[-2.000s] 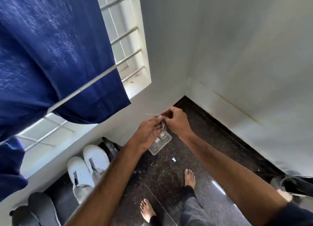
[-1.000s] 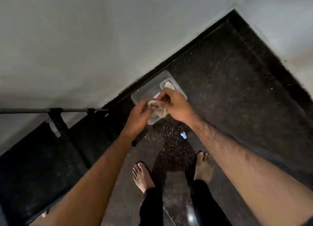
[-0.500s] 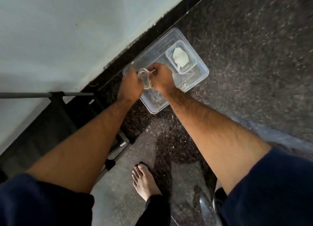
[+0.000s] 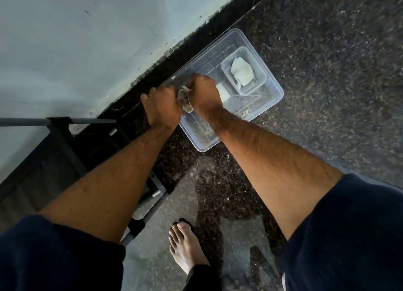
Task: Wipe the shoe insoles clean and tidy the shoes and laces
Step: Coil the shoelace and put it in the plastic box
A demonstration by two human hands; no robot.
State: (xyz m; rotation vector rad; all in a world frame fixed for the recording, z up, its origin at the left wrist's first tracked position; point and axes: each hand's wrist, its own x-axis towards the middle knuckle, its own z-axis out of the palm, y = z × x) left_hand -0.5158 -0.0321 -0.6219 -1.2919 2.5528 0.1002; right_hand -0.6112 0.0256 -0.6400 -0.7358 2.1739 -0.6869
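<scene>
A coiled white shoelace (image 4: 185,98) is pinched between my left hand (image 4: 162,106) and my right hand (image 4: 205,94), both closed on it. The hands hover over the near-left end of a clear plastic bin (image 4: 273,87) that sits on the dark floor by the wall. Inside the bin stands a smaller clear tub (image 4: 259,71) with a crumpled white cloth (image 4: 242,72) in it. A white block (image 4: 222,92) lies next to my right hand. No shoes or insoles are in view.
A black metal rack (image 4: 65,135) stands against the white wall (image 4: 87,39) at the left. My bare left foot (image 4: 185,249) rests on the speckled dark floor (image 4: 327,94) below the bin.
The view swung from the window and white shoes down to the floor. Both hands lowered with the shoelace to the clear bin and now sit closer together over it.
</scene>
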